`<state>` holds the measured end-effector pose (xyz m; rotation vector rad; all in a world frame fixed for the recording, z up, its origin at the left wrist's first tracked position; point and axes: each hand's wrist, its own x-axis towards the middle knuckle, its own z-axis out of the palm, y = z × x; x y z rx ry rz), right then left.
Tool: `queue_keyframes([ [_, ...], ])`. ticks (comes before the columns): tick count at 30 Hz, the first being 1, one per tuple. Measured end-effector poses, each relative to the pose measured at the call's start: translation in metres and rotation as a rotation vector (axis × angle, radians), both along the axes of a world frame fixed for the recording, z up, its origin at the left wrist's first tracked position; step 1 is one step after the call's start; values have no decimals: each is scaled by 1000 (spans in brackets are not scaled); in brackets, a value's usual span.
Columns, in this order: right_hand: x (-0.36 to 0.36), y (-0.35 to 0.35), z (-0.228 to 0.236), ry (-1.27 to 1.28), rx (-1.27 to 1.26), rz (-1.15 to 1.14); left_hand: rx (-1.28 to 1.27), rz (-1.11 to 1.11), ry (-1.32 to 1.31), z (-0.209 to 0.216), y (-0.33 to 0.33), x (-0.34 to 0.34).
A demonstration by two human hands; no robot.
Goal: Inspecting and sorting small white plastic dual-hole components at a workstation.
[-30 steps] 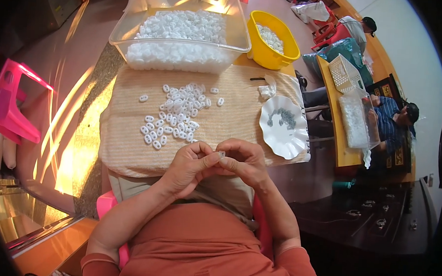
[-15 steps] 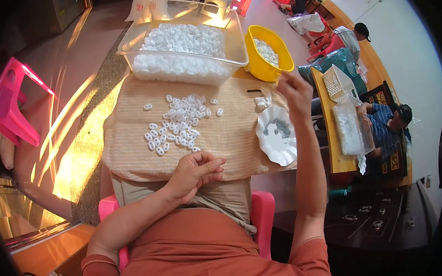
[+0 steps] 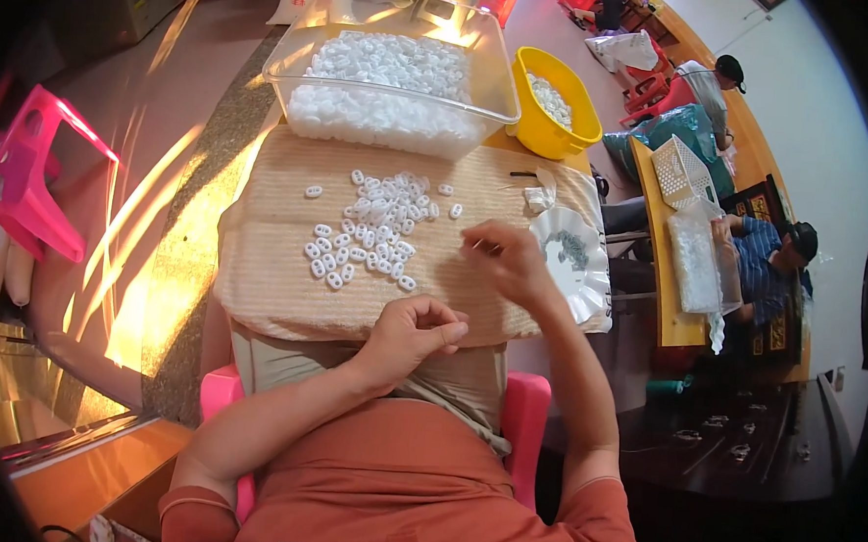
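Observation:
My left hand (image 3: 413, 337) is closed at the near edge of the towel-covered table (image 3: 295, 308), thumb against fingers; whatever they pinch is too small to make out. Up and to the right, my right hand (image 3: 509, 262) hovers over the towel with fingers curled together, and I cannot see what is between them. A loose pile of small white oval pieces with two holes (image 3: 383, 214) lies to the left of both hands. Beside my right hand is a white plate with a wavy rim (image 3: 590, 291), holding a cluster of small grey pieces (image 3: 568, 249).
At the table's far side stand a clear plastic bin (image 3: 387, 136) of white pieces and a yellow tub (image 3: 583, 137) with more. Crumpled white scrap (image 3: 538, 200) lies near the plate. A pink stool (image 3: 42, 172) is at left. A person in a striped shirt (image 3: 756, 263) works at right.
My right hand has come down and left from beside the yellow tub to over the towel, nearer my left hand. The left hand keeps its pinch. The whole view has shifted slightly.

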<state>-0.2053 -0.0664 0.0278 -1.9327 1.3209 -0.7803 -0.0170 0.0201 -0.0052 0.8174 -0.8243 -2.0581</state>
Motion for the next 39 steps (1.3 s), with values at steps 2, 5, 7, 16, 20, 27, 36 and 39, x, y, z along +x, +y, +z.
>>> queue_keyframes([
  [2,11,12,2,46,4,129,-100,-12,-57,2,2,-3],
  [5,31,23,8,274,-127,192,-317,-112,-224,5,7,-4],
  [7,38,27,6,264,-101,215,-426,-239,-227,5,13,-7],
  [16,50,37,-2,440,-179,90,-567,-271,-268,2,23,-10],
  [20,45,29,8,521,-164,77,-562,-265,-278,1,23,-9],
  [27,57,20,8,438,-197,120,-604,-241,-295,-1,23,-11],
  [36,62,16,0,470,-191,139,-546,-276,-303,5,23,-8],
  [39,61,17,1,459,-174,111,-538,-250,-292,2,23,-9],
])
